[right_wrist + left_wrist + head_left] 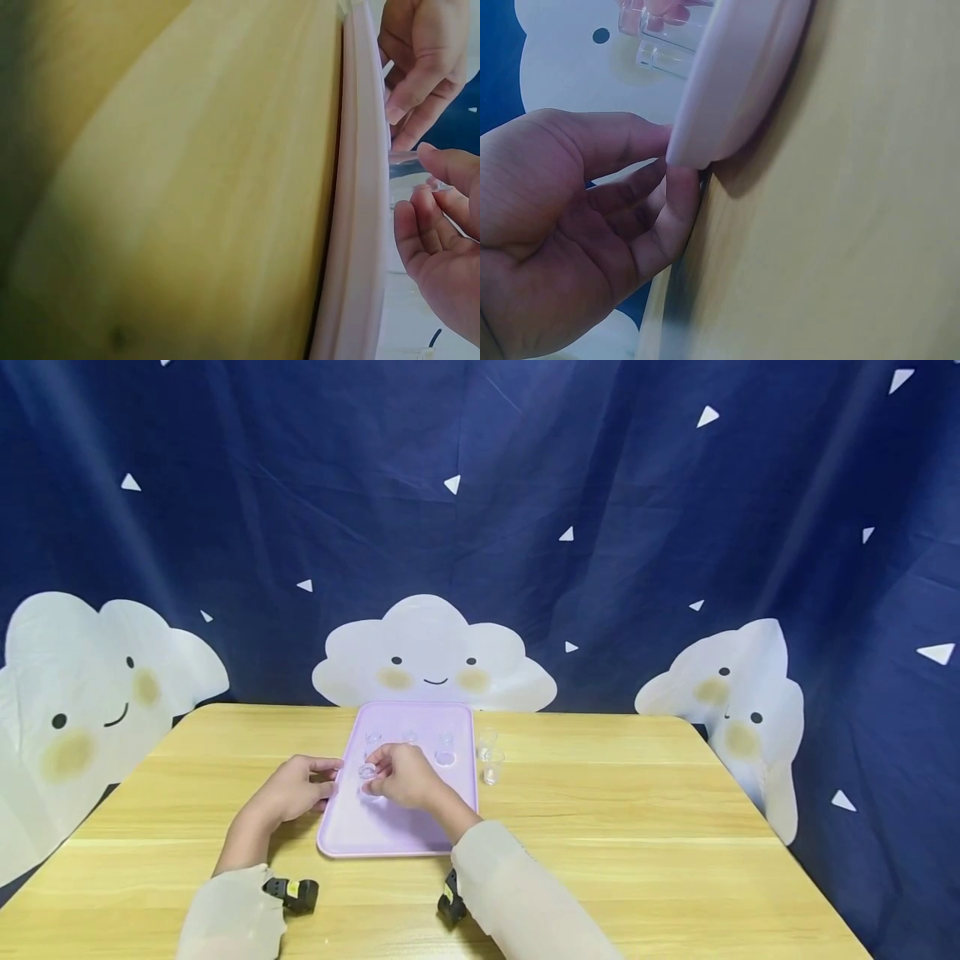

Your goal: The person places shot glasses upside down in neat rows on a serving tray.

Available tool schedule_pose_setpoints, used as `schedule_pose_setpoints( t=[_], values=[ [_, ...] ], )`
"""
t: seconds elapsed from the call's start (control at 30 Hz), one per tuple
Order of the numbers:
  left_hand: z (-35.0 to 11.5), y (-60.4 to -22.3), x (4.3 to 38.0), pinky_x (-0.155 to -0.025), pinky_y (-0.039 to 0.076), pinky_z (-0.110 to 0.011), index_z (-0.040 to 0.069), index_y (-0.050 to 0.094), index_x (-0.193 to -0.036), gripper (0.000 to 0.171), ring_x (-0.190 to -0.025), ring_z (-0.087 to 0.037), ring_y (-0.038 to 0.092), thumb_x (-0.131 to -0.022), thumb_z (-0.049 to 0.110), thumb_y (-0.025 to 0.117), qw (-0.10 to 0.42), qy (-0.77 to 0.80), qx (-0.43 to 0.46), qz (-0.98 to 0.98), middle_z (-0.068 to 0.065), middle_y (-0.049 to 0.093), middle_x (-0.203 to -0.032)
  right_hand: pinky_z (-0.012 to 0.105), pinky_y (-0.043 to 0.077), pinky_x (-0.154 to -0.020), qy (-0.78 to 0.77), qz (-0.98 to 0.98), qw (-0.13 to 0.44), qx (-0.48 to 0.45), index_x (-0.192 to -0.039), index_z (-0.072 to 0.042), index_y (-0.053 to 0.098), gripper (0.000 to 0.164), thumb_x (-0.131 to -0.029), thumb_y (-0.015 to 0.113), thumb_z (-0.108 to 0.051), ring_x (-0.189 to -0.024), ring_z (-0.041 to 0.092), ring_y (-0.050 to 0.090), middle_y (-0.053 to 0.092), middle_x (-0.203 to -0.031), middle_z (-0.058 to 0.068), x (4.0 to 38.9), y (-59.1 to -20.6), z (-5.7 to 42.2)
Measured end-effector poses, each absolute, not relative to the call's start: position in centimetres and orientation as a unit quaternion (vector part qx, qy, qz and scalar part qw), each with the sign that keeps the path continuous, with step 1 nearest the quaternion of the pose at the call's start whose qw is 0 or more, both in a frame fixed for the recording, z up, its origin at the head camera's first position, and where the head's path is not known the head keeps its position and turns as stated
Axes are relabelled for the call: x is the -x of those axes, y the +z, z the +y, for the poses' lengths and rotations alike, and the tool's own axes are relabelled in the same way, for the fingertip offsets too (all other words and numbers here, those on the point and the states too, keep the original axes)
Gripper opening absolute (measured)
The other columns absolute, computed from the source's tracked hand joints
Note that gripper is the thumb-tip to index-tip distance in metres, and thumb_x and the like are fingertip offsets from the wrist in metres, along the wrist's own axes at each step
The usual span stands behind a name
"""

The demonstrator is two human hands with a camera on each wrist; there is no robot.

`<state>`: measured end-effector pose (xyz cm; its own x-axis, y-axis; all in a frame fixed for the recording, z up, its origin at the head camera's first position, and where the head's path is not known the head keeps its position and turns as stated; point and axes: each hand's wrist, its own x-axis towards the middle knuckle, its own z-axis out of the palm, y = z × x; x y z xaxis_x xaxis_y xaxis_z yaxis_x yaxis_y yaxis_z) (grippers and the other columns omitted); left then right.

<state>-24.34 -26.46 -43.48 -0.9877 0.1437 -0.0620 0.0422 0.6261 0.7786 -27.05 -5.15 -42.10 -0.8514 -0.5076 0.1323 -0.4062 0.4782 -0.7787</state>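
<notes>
The right hand [405,775] pinches a small clear vessel [367,770] between thumb and fingertips, low over the left part of the lilac tray [397,835]. Just below it shows a wider clear rim [370,793], partly covered by the fingers. At the tray's left edge, the left hand [296,789] holds the rim. In the left wrist view its fingers [626,142] lie on both sides of the tray's edge [720,97]. More small clear vessels stand farther back on the tray, one [445,752] right of the right hand, with a narrow upper part over a wider base.
Beside the tray's right edge, several clear vessels [491,770] stand on the wooden table [600,827]. Behind the table hangs a dark blue curtain [510,568] with clouds. Both wrists carry black cameras [300,896] close to the tabletop.
</notes>
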Motion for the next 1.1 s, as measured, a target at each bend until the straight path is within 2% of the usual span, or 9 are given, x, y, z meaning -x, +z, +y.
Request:
schedule_pose_setpoints(
  t=[0.4,0.63,0.87,1.1],
  values=[
    [-26.5,-43.7,24.4,-0.070,0.062,-0.033,-0.014,0.058,-0.134,0.042,-0.091,-0.024,0.067,-0.094,-0.004,0.061,0.055,0.435,-0.058,0.897,-0.030,0.065,-0.120,0.014,0.051,-0.073,-0.426,0.864,0.070,0.258,-0.103,-0.001,0.071,0.026,-0.082,0.085,-0.008,-0.073,0.001,0.059,0.066,-0.083,-0.004,27.1,-41.9,-5.0],
    [-26.5,-43.7,24.4,-0.071,0.063,-0.033,-0.014,0.058,-0.134,0.041,-0.091,-0.025,0.068,-0.094,-0.004,0.060,0.055,0.433,-0.058,0.898,-0.031,0.065,-0.122,0.016,0.052,-0.079,-0.406,0.872,0.074,0.262,-0.111,-0.001,0.071,0.034,-0.084,0.086,-0.014,-0.080,0.003,0.061,0.070,-0.093,0.001,27.1,-40.9,-4.0],
    [-26.4,-43.7,24.3,-0.072,0.063,-0.033,-0.013,0.057,-0.136,0.042,-0.093,-0.025,0.067,-0.095,-0.004,0.060,0.062,0.436,-0.048,0.896,-0.031,0.064,-0.124,0.017,0.053,-0.084,-0.389,0.875,0.059,0.281,-0.117,0.003,0.070,0.038,-0.087,0.082,-0.017,-0.088,0.007,0.065,0.073,-0.106,0.011,27.3,-39.7,-2.4],
    [-26.4,-43.9,24.5,-0.072,0.063,-0.032,-0.013,0.056,-0.137,0.043,-0.094,-0.025,0.067,-0.095,-0.004,0.059,0.062,0.434,-0.044,0.898,-0.031,0.063,-0.126,0.021,0.054,-0.085,-0.393,0.876,0.035,0.277,-0.116,-0.001,0.071,0.033,-0.088,0.082,-0.016,-0.092,0.011,0.067,0.074,-0.106,0.010,27.4,-38.6,-0.4]
  ],
)
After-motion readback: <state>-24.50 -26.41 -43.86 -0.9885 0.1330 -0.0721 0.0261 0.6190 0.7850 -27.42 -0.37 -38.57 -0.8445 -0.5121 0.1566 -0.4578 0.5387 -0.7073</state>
